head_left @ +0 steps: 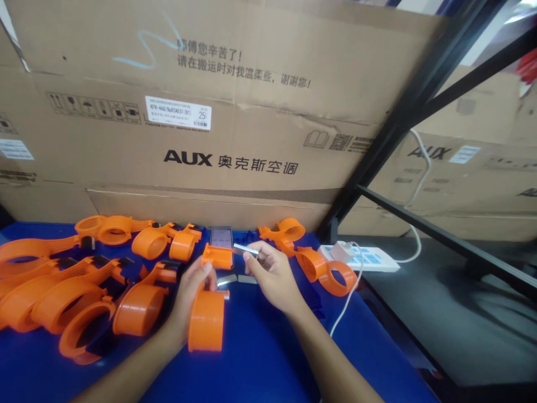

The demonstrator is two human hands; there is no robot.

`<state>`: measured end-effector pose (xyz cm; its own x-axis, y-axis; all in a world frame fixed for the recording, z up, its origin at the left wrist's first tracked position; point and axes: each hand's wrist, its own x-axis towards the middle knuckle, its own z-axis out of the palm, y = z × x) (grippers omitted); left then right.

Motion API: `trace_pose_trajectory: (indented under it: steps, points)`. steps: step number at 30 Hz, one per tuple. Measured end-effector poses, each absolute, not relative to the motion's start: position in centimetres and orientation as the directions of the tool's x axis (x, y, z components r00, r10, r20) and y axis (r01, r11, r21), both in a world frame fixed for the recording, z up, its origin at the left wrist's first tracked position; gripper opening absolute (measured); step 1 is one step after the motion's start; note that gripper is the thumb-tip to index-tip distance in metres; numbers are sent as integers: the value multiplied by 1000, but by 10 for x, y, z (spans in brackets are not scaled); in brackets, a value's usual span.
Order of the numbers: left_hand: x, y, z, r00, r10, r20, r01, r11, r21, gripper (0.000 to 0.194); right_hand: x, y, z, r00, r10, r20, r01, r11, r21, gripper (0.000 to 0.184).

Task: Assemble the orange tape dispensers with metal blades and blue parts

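Observation:
My left hand (195, 291) is closed around an orange plastic tape dispenser (206, 322), whose round hub hangs below the fingers and whose flat head points up and to the right. Pinched between the thumb and fingers of my right hand (271, 274) is a small toothed metal blade (245, 250). The blade is just right of the dispenser's head, with its toothed edge upward; whether the two touch is hard to tell. Below it, more metal strips (247, 279) lie on the blue surface, partly hidden by my hands.
Several orange dispensers (140, 308) with dark ends cover the left side. More orange pieces (310, 264) lie at the right, beside a white power strip (361, 257) with a plug and cable. A phone (221, 236) lies behind my hands. A large cardboard panel (251, 123) and black frame (390, 123) rise behind.

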<state>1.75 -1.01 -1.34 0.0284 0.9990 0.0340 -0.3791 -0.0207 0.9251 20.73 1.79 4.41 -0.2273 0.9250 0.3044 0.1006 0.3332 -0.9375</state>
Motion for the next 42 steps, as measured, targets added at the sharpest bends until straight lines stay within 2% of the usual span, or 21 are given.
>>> trace_pose_trajectory:
  steps: [6,13,16,20,23,30,38,42]
  points:
    - [18,-9,-17,-8,1000,12,-397,-14,918,52,200,18,34,-297,924,242,55,270,-961,31]
    - [16,-7,-17,-1,1000,28,-298,-27,954,51,219,27,44,-344,905,251,200,332,-922,30]
    - [19,-10,-14,-21,1000,2,-286,-8,958,45,224,28,47,-399,882,252,242,366,-898,29]
    - [23,-14,-16,-2,999,39,-245,-39,969,33,222,28,43,-454,857,242,267,390,-881,25]
    - [24,-14,-17,2,1000,24,-264,-22,964,33,217,28,38,-430,867,251,264,386,-884,23]
    - [19,-8,-18,-36,999,-14,-369,0,929,51,214,28,36,-190,922,337,209,374,-904,26]
    - [18,-7,-17,-51,999,-17,-366,-3,931,51,219,28,38,-141,949,283,150,304,-941,30]
    - [15,-3,-19,-59,998,-3,-347,-18,938,51,214,24,41,-212,931,298,137,330,-934,29]
